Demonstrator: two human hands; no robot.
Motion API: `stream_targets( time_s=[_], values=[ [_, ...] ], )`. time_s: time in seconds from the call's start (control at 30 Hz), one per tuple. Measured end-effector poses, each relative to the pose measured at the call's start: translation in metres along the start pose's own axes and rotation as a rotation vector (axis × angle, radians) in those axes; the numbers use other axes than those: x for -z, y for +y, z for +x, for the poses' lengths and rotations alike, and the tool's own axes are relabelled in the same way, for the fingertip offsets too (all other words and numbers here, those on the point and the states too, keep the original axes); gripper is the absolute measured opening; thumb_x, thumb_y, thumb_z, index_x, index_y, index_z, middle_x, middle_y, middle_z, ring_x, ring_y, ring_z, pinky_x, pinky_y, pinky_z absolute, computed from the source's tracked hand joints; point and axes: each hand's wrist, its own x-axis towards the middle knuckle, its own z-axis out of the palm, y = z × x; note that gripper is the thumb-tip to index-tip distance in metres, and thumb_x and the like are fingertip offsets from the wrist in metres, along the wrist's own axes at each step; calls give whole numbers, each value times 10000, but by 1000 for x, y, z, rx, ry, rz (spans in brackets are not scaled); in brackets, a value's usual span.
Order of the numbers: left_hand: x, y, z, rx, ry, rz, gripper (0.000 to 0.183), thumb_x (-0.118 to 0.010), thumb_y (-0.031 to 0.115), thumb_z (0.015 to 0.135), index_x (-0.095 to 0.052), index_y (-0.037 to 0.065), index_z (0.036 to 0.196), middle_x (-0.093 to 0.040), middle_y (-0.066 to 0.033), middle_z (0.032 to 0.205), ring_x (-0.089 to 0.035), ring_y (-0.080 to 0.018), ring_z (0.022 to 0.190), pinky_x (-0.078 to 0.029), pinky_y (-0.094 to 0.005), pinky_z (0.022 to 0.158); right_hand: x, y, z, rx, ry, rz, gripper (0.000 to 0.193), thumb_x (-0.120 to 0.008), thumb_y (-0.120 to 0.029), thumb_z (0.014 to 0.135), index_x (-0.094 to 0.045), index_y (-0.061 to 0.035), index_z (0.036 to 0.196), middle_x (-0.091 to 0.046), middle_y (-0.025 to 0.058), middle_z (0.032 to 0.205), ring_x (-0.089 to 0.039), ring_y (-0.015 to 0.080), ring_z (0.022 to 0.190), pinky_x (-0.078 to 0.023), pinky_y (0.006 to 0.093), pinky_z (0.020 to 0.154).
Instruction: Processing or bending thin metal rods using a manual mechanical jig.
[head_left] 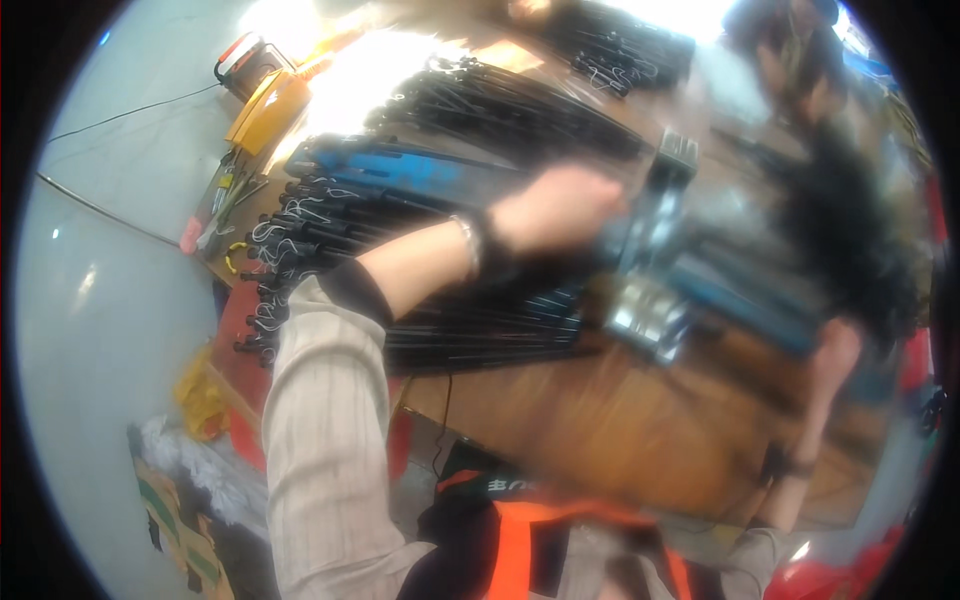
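Observation:
My left hand [570, 208] is over the middle of the table, wearing a dark band and a bracelet at the wrist. Its fingers look curled into a fist, though motion smears them, and anything inside is hidden. Just right of it is a metal fixture [648, 312] with a shiny block, mounted on the table. My right hand [836, 350] is at the right, beside a blurred black mass [850, 220] that I cannot name. That hand's fingers are too smeared to read. Under my left forearm lie many thin black rods [500, 335] with white cord loops at their left ends.
More black rods [510, 110] lie farther back, near a blue strip [390, 168]. A yellow box [268, 108] and tools sit at the table's left edge. Bare brown tabletop [600, 425] shows in front of me. At the far right is another person [800, 60], blurred.

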Motion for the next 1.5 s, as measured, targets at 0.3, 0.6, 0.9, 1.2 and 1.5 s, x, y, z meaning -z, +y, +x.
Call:
stream_targets(
  time_s=[0.3, 0.6, 0.9, 1.2, 1.5],
  values=[
    [-19, -2, 3, 83, 71, 46, 228, -592, 239, 940, -582, 85, 773, -630, -151, 709, -637, -354, 674, -496, -441, 554, 30, -101, -5, 199, 78, 118, 253, -634, -68, 894, -673, -55, 1143, -673, 71, 1210, -545, 266, 1231, -359, 421, 1047],
    [-11, 15, 13, 216, -74, 88, 180, -550, 257, 942, -613, 102, 878, -658, -160, 735, -646, -370, 712, -497, -476, 613, 21, -169, -29, 130, 3, 384, 262, -676, -131, 871, -671, -62, 1124, -696, 60, 1067, -613, 263, 1064, -384, 396, 928],
    [-17, 12, 14, 223, -38, 86, 192, -546, 250, 951, -585, 85, 860, -647, -151, 734, -629, -377, 702, -470, -474, 609, -2, -201, -11, -43, -156, 878, 202, -668, -94, 868, -656, -40, 1062, -687, 111, 1001, -640, 273, 858, -487, 363, 724],
    [-28, 4, 9, 34, 114, 232, 123, -558, 202, 950, -590, 100, 891, -626, -99, 770, -627, -316, 719, -473, -425, 605, -2, -194, -16, -236, -506, 1030, 278, -709, -200, 856, -649, -42, 1077, -679, 123, 1082, -653, 288, 963, -515, 369, 803],
    [22, -46, -37, -76, 398, 745, 156, -685, 199, 845, -623, 134, 972, -624, -16, 832, -613, -220, 801, -455, -367, 712, -27, -185, -60, 148, -393, 431, 405, -779, -294, 757, -644, -88, 1078, -613, 97, 944, -584, 315, 943, -452, 425, 827]
  ],
)
